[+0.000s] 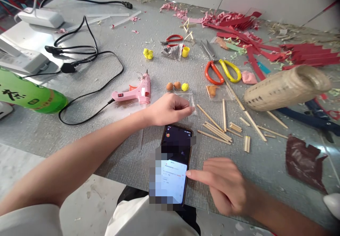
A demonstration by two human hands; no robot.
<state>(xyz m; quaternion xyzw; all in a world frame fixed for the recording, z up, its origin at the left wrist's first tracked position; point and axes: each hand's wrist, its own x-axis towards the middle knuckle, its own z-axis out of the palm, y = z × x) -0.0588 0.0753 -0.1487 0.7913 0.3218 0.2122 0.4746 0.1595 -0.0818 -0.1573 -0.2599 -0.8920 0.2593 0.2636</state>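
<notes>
A black smartphone (175, 158) lies at the near edge of the grey table (87, 129), its screen lit and partly blurred. My right hand (223, 186) hovers beside it, index finger stretched out and touching the screen's right edge, the other fingers loosely curled. My left hand (170, 109) rests on the table just beyond the phone's top, its fingers curled together over a small clear plastic bag (190, 97). Whether it grips the bag I cannot tell.
A pink glue gun (135, 91) with a black cord lies left of my left hand. Small clay balls (177, 86), thin wooden sticks (220, 126), orange-and-yellow scissors (221, 71), a woven tube (287, 87), red paper scraps (265, 41), power strips (39, 16) and a green bottle (29, 94) surround them.
</notes>
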